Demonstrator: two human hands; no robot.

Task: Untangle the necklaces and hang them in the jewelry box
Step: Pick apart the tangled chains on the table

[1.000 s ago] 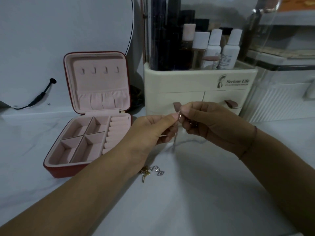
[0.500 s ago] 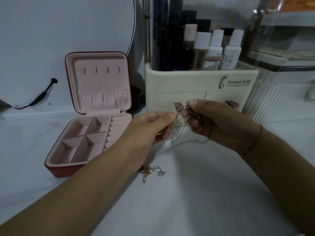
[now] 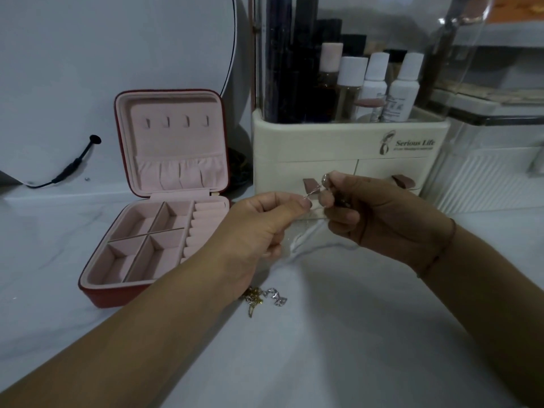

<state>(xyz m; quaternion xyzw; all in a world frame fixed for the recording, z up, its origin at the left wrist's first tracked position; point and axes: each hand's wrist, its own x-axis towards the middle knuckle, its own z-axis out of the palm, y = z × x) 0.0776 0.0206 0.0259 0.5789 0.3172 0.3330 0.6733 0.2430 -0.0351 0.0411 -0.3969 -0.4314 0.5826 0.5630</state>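
Note:
A thin silver necklace chain (image 3: 312,191) stretches between my two hands in front of the cream organiser. My left hand (image 3: 265,228) pinches one end between thumb and forefinger. My right hand (image 3: 374,213) pinches the other end, with more chain bunched in its curled fingers; a loop hangs blurred below. A small tangle of gold and silver pendants (image 3: 265,298) lies on the white tabletop under my left wrist. The red jewelry box (image 3: 164,198) stands open at the left, with pink lining, several bare hooks in its lid and bare compartments.
A cream drawer organiser (image 3: 350,160) with bottles and dark tubes stands right behind my hands. Clear plastic containers (image 3: 494,160) sit at the right. A round mirror (image 3: 117,54) with a black cable (image 3: 70,166) leans at the back left.
My hands have drawn a little apart and my right hand has risen, so a short length of chain now spans the gap between them. The box and pendants have not moved.

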